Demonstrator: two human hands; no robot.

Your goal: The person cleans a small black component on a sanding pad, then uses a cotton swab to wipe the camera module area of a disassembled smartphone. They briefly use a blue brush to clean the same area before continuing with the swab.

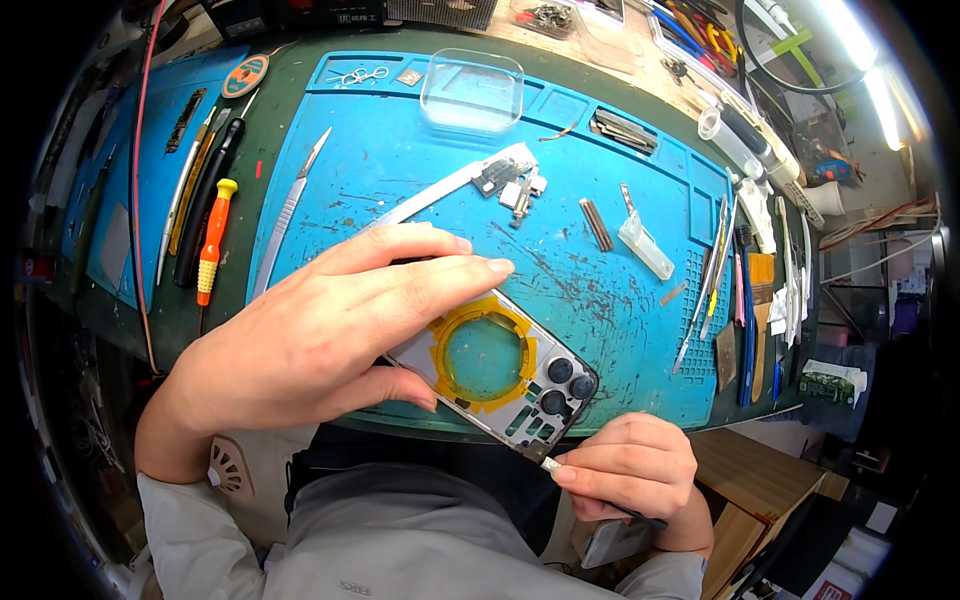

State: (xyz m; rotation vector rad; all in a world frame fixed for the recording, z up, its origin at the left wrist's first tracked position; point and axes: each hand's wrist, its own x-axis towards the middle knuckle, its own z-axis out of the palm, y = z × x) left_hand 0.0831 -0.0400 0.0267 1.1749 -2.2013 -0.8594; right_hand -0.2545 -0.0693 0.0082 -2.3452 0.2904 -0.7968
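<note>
My left hand (335, 325) is closed around a phone housing (410, 350), thumb along the near edge and fingers over the far edge. The housing is tilted above the mat, its lower right corner toward my right hand. A ring of yellow film (531, 352) surrounds its large round opening, through which the blue mat shows. Three dark round camera lenses (559, 370) sit at its right end. My right hand (630, 465) pinches a slim tool (549, 463) with a pale tip and a dark rear end. The tip is at that corner; whether it touches is unclear.
On the blue mat (400, 150) are a clear plastic box (472, 92), small metal phone parts (520, 190), a scalpel (300, 190) and a small clear tube (645, 245). Screwdrivers (215, 240) lie left; tweezers (712, 270) and a wide brush (762, 300) lie right.
</note>
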